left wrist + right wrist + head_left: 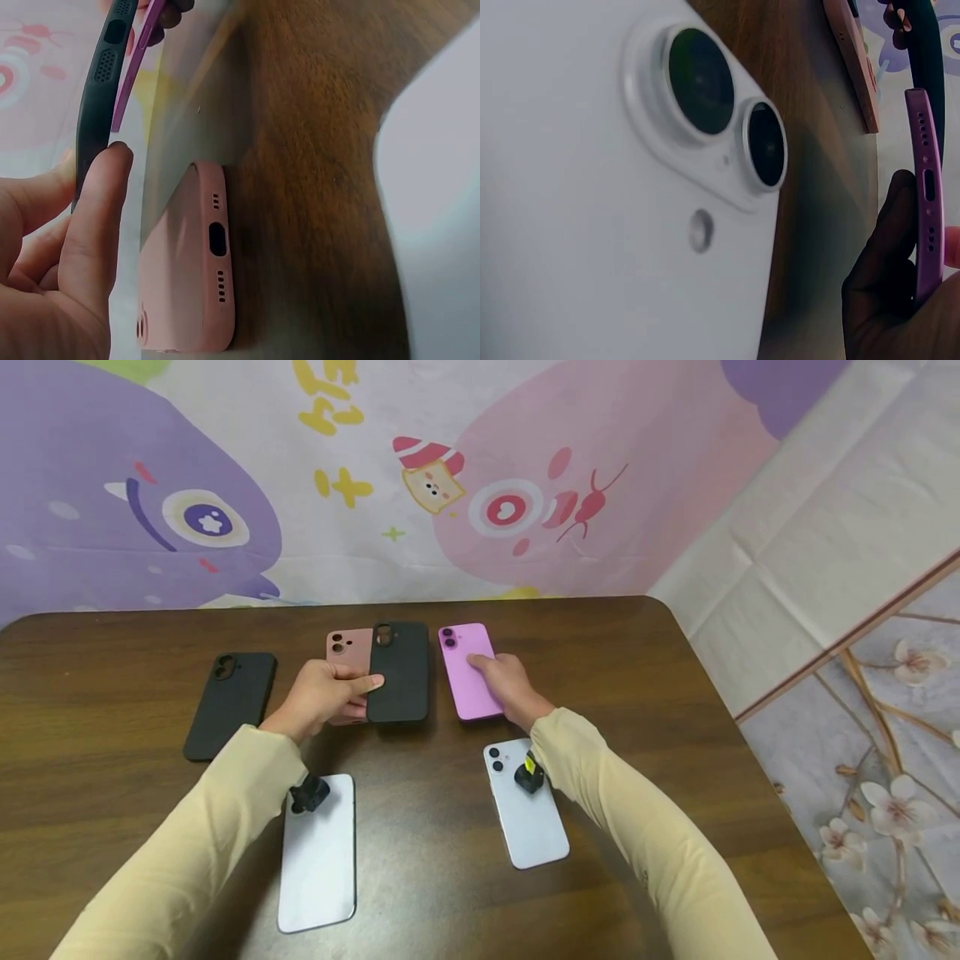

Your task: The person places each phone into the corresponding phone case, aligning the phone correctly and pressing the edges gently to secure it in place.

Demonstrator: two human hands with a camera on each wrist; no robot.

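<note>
Between thumb and fingers, my left hand [324, 695] pinches a black phone case [401, 681] by its left edge, raised over the table. A pink phone case [348, 652] lies partly hidden behind it; in the left wrist view the same pink case [219, 300] rests on the wood below the hand. My right hand [510, 683] grips a purple phone [467, 681] by its right side, thumb on its back. Seen in the right wrist view, the purple phone [930, 240] is held up on edge, its charging port facing the camera, close to the black case [924, 52].
Another black phone case [232, 706] lies at left on the brown wooden table [420, 877]. A white phone [318, 868] lies under my left wrist, and a second white phone [528, 827] under my right forearm. A patterned cloth [360, 552] hangs behind the table's far edge.
</note>
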